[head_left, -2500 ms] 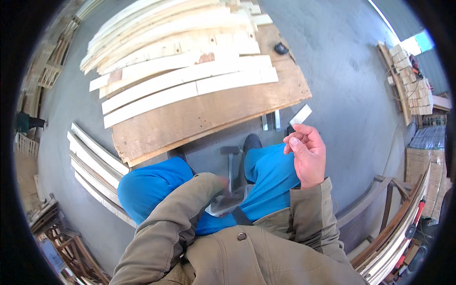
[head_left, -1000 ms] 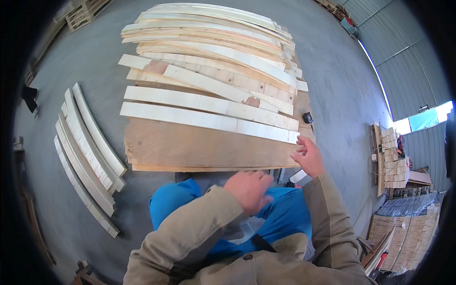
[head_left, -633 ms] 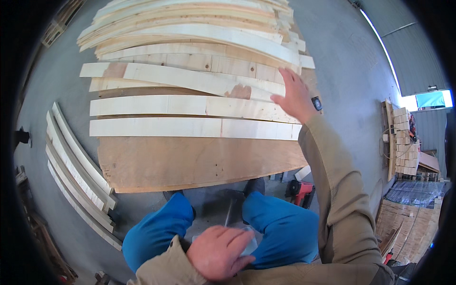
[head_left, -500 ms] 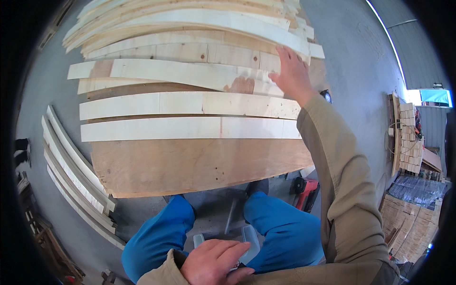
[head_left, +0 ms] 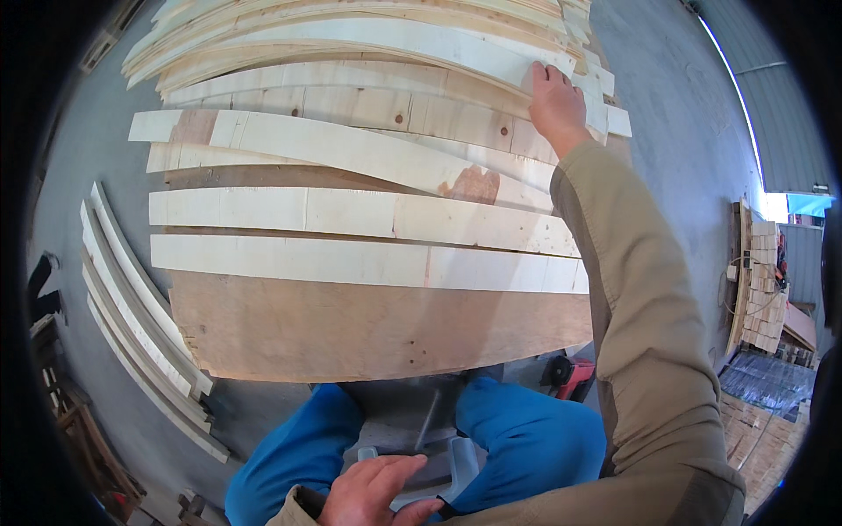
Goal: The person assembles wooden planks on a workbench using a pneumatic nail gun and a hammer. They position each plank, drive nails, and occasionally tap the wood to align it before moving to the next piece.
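My right hand reaches far over the stacked wood at the upper right. Its fingers curl onto the right part of a long, pale wooden slat and look closed on its edge; the underside of that grip is hidden. Low in the picture, my left hand hovers over my lap with thumb and fingers apart, holding nothing visible. Between the hands, two pale slats lie side by side across a brown plywood board. Beyond them rests a crossed slat with a brown patch.
Many more slats pile up at the far side. Several curved strips lie on the floor at left. A red and black power tool sits by my right knee. Clear plastic containers are between my legs. Bundled wood stands far right.
My right hand has moved farther away, and its spread fingers have closed onto the pale slat. My left hand has shifted slightly lower and left. The view has tilted a little.
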